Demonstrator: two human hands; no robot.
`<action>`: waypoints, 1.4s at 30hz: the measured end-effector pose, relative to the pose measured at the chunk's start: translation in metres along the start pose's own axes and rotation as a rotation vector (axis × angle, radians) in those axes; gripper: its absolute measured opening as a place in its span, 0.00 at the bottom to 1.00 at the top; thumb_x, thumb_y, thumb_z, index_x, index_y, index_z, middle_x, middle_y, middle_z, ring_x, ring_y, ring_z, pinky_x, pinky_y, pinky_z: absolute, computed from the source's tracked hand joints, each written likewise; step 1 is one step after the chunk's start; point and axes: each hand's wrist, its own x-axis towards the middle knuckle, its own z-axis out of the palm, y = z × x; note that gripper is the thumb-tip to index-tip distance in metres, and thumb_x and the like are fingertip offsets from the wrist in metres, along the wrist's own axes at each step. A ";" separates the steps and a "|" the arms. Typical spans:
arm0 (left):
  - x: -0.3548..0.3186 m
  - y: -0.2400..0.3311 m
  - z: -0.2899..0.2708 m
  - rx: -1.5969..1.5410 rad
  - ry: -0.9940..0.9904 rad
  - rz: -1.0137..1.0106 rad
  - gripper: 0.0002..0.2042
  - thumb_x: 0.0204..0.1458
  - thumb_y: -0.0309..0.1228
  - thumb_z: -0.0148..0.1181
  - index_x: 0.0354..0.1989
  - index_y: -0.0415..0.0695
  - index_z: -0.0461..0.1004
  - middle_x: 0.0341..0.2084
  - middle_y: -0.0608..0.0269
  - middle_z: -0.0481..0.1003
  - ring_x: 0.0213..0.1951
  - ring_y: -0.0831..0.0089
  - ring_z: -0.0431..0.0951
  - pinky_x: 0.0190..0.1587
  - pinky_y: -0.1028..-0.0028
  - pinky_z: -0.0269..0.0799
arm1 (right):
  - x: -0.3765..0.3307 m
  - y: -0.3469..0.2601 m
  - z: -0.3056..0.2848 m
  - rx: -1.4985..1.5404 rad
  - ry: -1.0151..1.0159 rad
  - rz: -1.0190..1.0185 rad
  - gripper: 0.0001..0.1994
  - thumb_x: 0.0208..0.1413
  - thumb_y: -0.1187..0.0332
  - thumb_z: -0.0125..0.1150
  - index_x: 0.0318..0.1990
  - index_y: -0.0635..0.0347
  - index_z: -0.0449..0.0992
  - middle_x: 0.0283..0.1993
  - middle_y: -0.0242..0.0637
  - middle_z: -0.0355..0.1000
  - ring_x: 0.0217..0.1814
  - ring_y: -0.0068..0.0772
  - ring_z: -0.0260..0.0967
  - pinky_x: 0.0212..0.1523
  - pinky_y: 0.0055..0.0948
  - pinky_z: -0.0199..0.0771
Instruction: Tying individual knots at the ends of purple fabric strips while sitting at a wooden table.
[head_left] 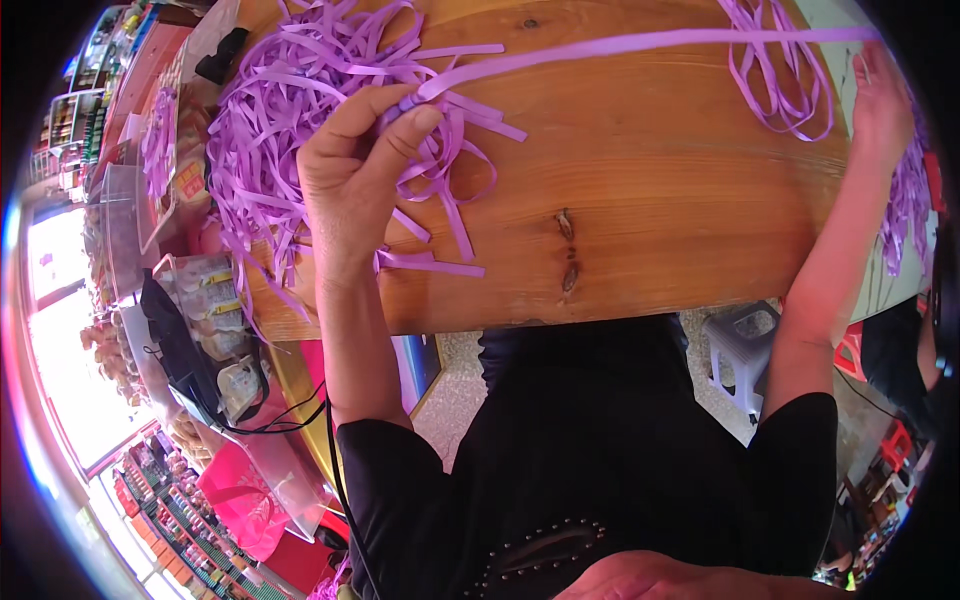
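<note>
Head view: over the wooden table (650,200), the purple ribbon (640,42) stretches left to right between left hand (348,175) and right hand (880,112), both grasping it, neither nearer.

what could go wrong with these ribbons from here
The ribbon stretched between the left hand and right hand might slip, since the left seems to pinch it only with thumb and fingertips. The ribbon pile looks jumbled, so strands may snag. Some hang over the edge of the table and could slide off.
</note>
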 end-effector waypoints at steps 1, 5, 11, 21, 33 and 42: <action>-0.003 0.002 0.004 -0.016 -0.012 -0.018 0.07 0.48 0.20 0.60 0.37 0.35 0.75 0.26 0.70 0.74 0.30 0.86 0.71 0.32 0.86 0.66 | -0.016 -0.010 0.009 -0.001 0.002 -0.001 0.17 0.58 0.74 0.40 0.53 0.72 0.65 0.55 0.50 0.63 0.55 0.39 0.63 0.51 0.36 0.61; -0.010 0.008 0.028 -0.068 -0.085 -0.049 0.06 0.49 0.23 0.60 0.35 0.36 0.76 0.24 0.72 0.73 0.28 0.86 0.69 0.31 0.85 0.65 | -0.082 -0.025 0.049 -0.277 -0.418 -0.616 0.12 0.53 0.79 0.53 0.46 0.67 0.70 0.43 0.33 0.70 0.44 0.24 0.67 0.41 0.23 0.68; -0.020 -0.004 0.037 -0.067 -0.308 -0.087 0.09 0.54 0.30 0.56 0.39 0.37 0.74 0.23 0.73 0.70 0.27 0.85 0.65 0.29 0.84 0.62 | -0.188 -0.048 0.094 -0.172 -1.098 -0.925 0.22 0.41 0.66 0.65 0.48 0.58 0.74 0.48 0.36 0.70 0.47 0.37 0.67 0.45 0.32 0.66; -0.034 0.017 0.058 -0.117 -0.427 -0.219 0.16 0.58 0.38 0.49 0.39 0.34 0.73 0.33 0.64 0.73 0.39 0.79 0.69 0.44 0.78 0.63 | -0.193 -0.036 0.082 0.003 -1.061 -0.925 0.13 0.37 0.71 0.67 0.34 0.61 0.76 0.27 0.32 0.67 0.28 0.31 0.65 0.29 0.29 0.63; -0.032 0.008 0.003 0.042 -0.156 0.024 0.04 0.51 0.21 0.55 0.25 0.36 0.72 0.18 0.72 0.67 0.23 0.85 0.63 0.26 0.83 0.57 | -0.139 -0.045 0.022 -0.277 -1.024 -0.702 0.08 0.41 0.83 0.60 0.31 0.64 0.73 0.26 0.34 0.67 0.30 0.29 0.65 0.30 0.24 0.63; -0.038 -0.003 -0.061 0.255 0.015 0.025 0.04 0.52 0.23 0.54 0.27 0.37 0.73 0.22 0.73 0.68 0.25 0.86 0.62 0.29 0.85 0.55 | -0.097 -0.043 -0.024 -0.454 -0.968 -0.550 0.08 0.47 0.83 0.56 0.36 0.66 0.72 0.32 0.33 0.68 0.34 0.22 0.63 0.36 0.19 0.61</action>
